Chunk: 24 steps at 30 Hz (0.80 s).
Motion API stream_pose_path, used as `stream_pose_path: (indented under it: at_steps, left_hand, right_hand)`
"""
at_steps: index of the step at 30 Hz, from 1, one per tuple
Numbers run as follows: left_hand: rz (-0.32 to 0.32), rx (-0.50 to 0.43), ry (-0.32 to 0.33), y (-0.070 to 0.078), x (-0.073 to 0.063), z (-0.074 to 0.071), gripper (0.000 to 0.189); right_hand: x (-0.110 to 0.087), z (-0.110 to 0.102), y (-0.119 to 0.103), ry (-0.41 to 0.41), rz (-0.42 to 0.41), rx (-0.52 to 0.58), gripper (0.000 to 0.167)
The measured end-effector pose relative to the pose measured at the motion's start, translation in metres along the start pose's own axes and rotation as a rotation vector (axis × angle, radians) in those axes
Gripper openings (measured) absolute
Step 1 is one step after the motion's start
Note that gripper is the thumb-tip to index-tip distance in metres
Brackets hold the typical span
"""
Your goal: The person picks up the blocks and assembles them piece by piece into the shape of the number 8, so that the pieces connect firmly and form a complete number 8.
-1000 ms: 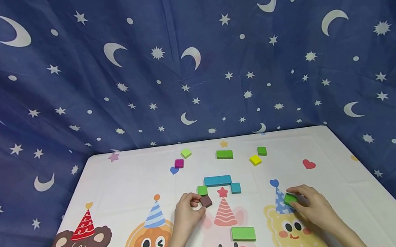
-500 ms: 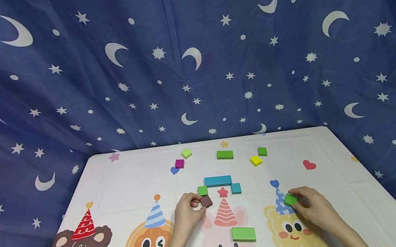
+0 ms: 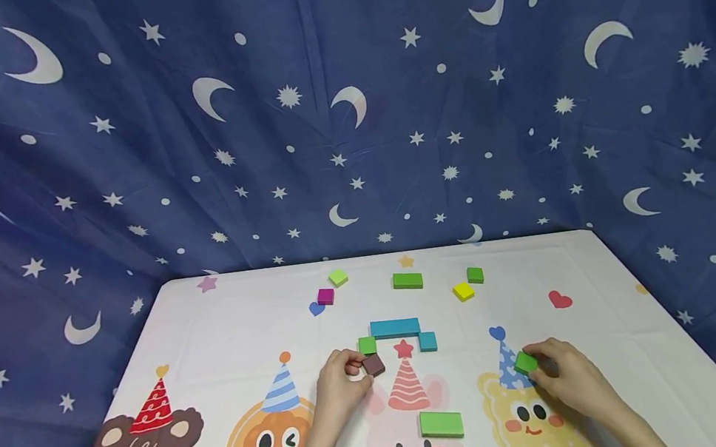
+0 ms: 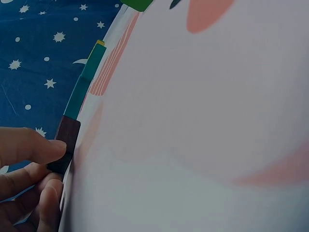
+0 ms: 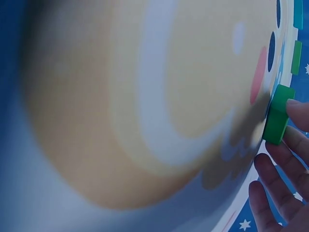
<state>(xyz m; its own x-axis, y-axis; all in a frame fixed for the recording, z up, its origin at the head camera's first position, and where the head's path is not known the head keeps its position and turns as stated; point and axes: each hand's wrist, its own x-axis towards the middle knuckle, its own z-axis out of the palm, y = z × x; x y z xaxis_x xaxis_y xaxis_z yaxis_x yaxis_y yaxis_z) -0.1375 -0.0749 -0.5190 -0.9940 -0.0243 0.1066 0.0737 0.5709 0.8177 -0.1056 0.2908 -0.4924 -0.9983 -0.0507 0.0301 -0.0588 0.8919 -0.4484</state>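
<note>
A dark brown block (image 3: pixel 373 365) is pinched between thumb and fingers of my left hand (image 3: pixel 339 382). It lies at the near corner of a light green block (image 3: pixel 367 345). That block and a small blue block (image 3: pixel 428 342) sit at the two ends of a long blue block (image 3: pixel 395 328). My right hand (image 3: pixel 569 376) pinches a green block (image 3: pixel 526 362) over the printed party hat at the right. In the right wrist view the thumb presses the green block (image 5: pixel 279 116) from one side; the other fingers lie loosely beneath.
A long light green block (image 3: pixel 441 424) lies between the hands, nearer me. Farther back on the white printed tablecloth (image 3: pixel 240 305) are a purple block (image 3: pixel 325 297), a lime block (image 3: pixel 338 277), a long green block (image 3: pixel 407 281), a yellow block (image 3: pixel 463 292) and a green cube (image 3: pixel 475 275).
</note>
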Motion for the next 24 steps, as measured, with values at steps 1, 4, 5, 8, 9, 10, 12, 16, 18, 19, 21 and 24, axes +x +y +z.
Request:
stream_pose_path:
  at_steps: [1,4,5,8,9,10,12,16,18,19,21,24]
  left_hand:
    - [-0.001,0.0,0.0,0.0,-0.0001,0.0001,0.027]
    - [-0.004,0.002,0.001,0.0004,-0.0003,0.0002,0.027]
    - [-0.005,0.001,0.002,0.0007,-0.0005,0.0001,0.027]
    - [-0.007,0.0,0.001,0.0012,-0.0006,-0.0001,0.027]
    - [-0.007,0.0,0.0,0.0012,-0.0007,0.0,0.027]
    - [-0.007,0.0,-0.001,0.0011,-0.0006,-0.0001,0.027]
    - [-0.009,-0.001,-0.002,0.001,-0.0004,-0.0001,0.027]
    - [-0.008,0.0,-0.001,0.0006,0.0001,0.0001,0.027]
    - [-0.006,-0.001,0.0,0.0003,-0.0001,0.0003,0.027]
    - [-0.006,-0.001,0.002,0.0003,-0.0001,0.0003,0.027]
    - [-0.005,-0.002,0.005,0.0004,-0.0003,0.0004,0.028]
    - [0.003,-0.004,0.011,0.0008,-0.0004,0.0004,0.027]
  right_hand:
    - [-0.0002,-0.0003,0.0002,0.003,-0.002,-0.005,0.038]
    - [-0.0007,-0.0007,0.001,0.011,-0.012,-0.011,0.037]
    - [-0.0007,-0.0009,0.0011,0.012,-0.013,-0.013,0.037]
    - [-0.0005,-0.0011,0.0015,0.009,-0.012,-0.015,0.037]
    - [-0.0003,-0.0012,0.0016,0.007,-0.009,-0.015,0.037]
    - [0.0001,-0.0011,0.0018,0.006,-0.006,-0.017,0.037]
    - [0.0007,-0.0009,0.0022,0.007,-0.002,-0.017,0.037]
    - [0.0017,-0.0001,0.003,0.014,-0.005,-0.016,0.036]
    - [0.0017,0.0,0.003,0.019,-0.009,-0.014,0.036]
    - [0.0017,-0.0001,0.0028,0.02,-0.01,-0.013,0.036]
    - [0.0018,-0.0004,0.0023,0.024,-0.013,-0.014,0.035]
    - [0.0022,-0.0008,0.001,0.025,-0.015,-0.017,0.035]
